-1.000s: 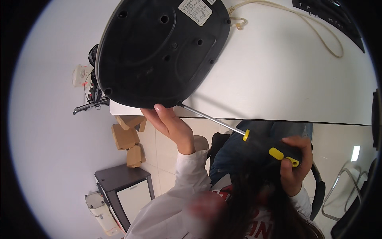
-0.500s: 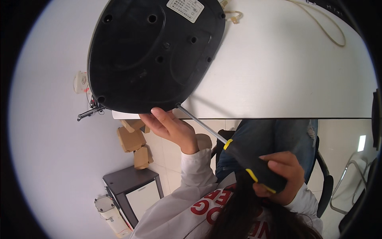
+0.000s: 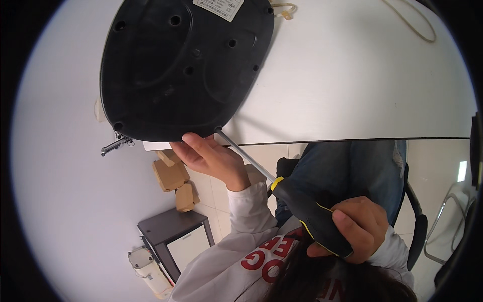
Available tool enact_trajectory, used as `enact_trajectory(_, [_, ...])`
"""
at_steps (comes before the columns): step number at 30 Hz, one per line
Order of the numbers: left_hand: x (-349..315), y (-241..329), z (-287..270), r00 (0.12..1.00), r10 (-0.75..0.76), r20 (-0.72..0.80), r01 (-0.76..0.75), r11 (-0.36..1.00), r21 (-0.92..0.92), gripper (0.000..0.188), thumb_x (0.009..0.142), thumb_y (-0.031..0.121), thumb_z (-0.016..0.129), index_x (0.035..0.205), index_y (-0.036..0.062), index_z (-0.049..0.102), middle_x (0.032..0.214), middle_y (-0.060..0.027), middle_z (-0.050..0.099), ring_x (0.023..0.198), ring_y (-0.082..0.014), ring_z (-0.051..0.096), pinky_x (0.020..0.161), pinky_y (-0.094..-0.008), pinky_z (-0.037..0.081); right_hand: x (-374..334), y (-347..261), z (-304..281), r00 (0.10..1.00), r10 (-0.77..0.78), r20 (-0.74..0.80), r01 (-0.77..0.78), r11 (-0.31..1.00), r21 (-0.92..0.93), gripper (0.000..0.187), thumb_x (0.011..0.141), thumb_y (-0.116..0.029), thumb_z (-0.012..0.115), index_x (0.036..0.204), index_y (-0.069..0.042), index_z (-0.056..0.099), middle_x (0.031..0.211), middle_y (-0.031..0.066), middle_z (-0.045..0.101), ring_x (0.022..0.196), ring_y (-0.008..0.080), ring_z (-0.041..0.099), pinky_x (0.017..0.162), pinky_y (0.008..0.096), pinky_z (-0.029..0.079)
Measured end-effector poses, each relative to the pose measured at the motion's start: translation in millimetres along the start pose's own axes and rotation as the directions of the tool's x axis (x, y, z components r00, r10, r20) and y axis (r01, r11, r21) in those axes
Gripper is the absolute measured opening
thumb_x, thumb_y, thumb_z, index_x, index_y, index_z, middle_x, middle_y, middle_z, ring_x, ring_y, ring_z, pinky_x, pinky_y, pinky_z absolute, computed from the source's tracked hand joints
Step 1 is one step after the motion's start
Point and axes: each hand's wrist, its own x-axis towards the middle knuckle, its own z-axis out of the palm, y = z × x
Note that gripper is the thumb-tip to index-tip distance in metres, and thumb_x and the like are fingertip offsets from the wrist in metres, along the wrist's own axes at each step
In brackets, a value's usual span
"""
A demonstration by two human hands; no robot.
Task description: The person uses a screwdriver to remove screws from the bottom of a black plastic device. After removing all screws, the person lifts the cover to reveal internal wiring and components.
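Observation:
A large black plastic appliance base [image 3: 161, 75], rounded in outline, lies at the upper left with its underside up. It has several recessed screw holes and a white label [image 3: 221, 7]. My left hand [image 3: 214, 158] grips its near rim, thumb on top and fingers below. In my right hand [image 3: 359, 226] is a screwdriver [image 3: 312, 214] with a thick black and yellow handle; my fingers are closed round the handle. Its metal shaft slants up to the left, and the tip sits in the screw hole at the base's near right corner, so the tip itself is hidden.
The base rests on a white table [image 3: 342, 90], whose near edge runs in front of my lap. A pale cord [image 3: 422, 27] lies at the far right. Cardboard boxes [image 3: 171, 173] and a dark cabinet [image 3: 173, 221] stand on the floor to the left.
The screwdriver handle has turned in my right hand; its yellow stripes face differently. The tip stays in the same hole. My left hand keeps its grip. The whole view has shifted slightly.

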Motion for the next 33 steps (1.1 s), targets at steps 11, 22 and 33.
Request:
enact_trajectory(11, [-3, 3, -9, 0.997, -0.046, 0.06, 0.044, 0.999, 0.023, 0.051, 0.09, 0.037, 0.051, 0.123, 0.0003, 0.041, 0.093, -0.0046, 0.055, 0.075, -0.0069, 0.054, 0.054, -0.0152, 0.041, 14, -8, -10, 0.996, 0.062, -0.066, -0.067, 0.994, -0.083, 0.072, 0.067, -0.04, 0.076, 0.115, 0.002, 0.044, 0.072, 0.0147, 0.058, 0.054, 0.0222, 0.056, 0.045, 0.0287, 0.044])
enact_trajectory(22, [-5, 7, -7, 0.994, -0.102, 0.035, 0.103, 0.994, -0.046, 0.053, 0.088, 0.038, 0.056, 0.124, 0.0018, 0.042, 0.1, -0.0082, 0.058, 0.087, -0.0128, 0.059, 0.062, -0.0182, 0.045, 21, -28, -20, 0.992, 0.118, 0.036, -0.114, 0.988, -0.104, 0.072, 0.064, -0.04, 0.079, 0.111, 0.003, 0.045, 0.083, 0.0157, 0.056, 0.06, 0.0207, 0.058, 0.051, 0.0273, 0.046])
enact_trajectory(33, [3, 1, -13, 0.979, -0.187, 0.087, 0.19, 0.982, -0.023, 0.063, 0.088, 0.038, 0.056, 0.13, -0.001, 0.032, 0.103, -0.0085, 0.055, 0.088, -0.0127, 0.055, 0.07, -0.023, 0.044, 15, -38, -5, 0.974, 0.227, 0.026, -0.223, 0.969, -0.109, 0.069, 0.068, -0.038, 0.076, 0.114, 0.004, 0.046, 0.097, 0.0126, 0.055, 0.078, 0.022, 0.06, 0.067, 0.0272, 0.048])
